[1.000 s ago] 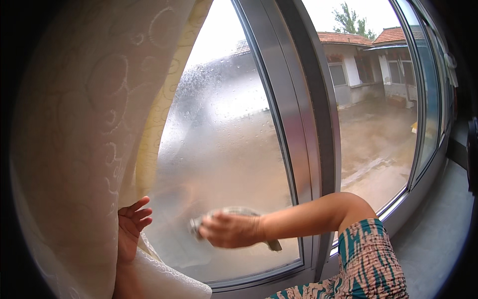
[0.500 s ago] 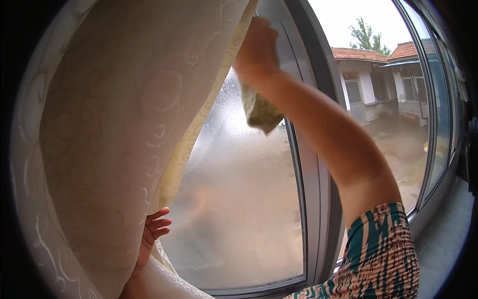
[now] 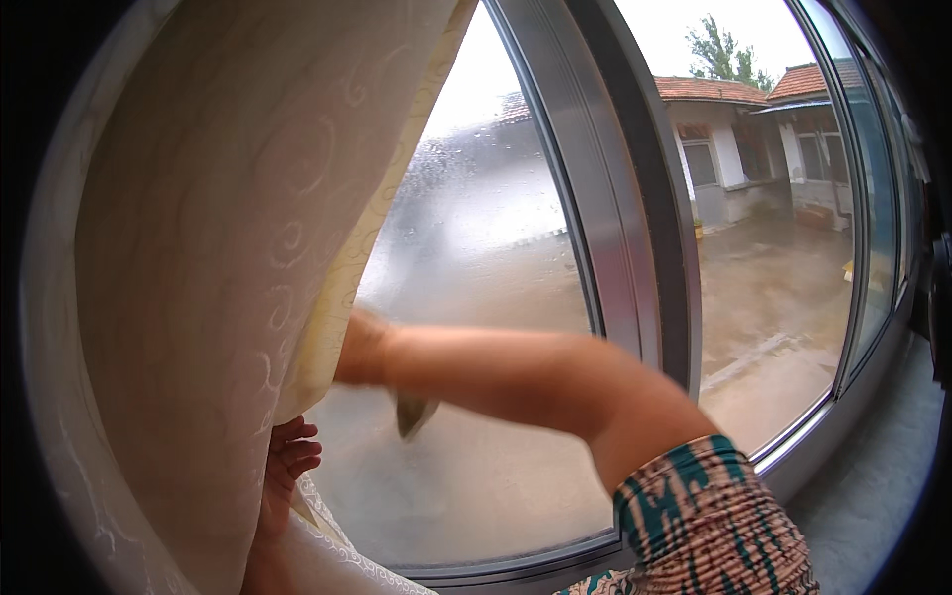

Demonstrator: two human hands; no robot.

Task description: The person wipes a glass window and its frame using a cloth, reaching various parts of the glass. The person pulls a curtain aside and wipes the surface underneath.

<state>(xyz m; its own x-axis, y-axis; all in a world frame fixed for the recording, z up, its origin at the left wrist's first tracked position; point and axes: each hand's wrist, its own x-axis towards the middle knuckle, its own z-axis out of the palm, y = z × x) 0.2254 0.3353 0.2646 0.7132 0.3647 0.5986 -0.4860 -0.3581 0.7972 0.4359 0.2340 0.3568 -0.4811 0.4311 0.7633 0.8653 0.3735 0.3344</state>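
Note:
My left hand (image 3: pixel 288 461) grips the cream patterned curtain (image 3: pixel 228 258) at its lower edge and holds it away from the glass. My right arm reaches across the fogged window pane (image 3: pixel 476 248). My right hand (image 3: pixel 365 349) is partly hidden behind the curtain's edge and presses an olive cleaning cloth (image 3: pixel 414 414) against the glass; only a corner of the cloth shows below my wrist. The pane is smeared and misty.
A grey metal window frame (image 3: pixel 620 228) divides the fogged pane from a clearer pane (image 3: pixel 773 248) on the right. Outside are a wet yard and tiled-roof buildings. A grey sill (image 3: pixel 873 476) runs along the lower right.
My right hand with the cloth swept from the lower pane up to the top by the frame, then down and left behind the curtain's edge. My left hand stays holding the curtain.

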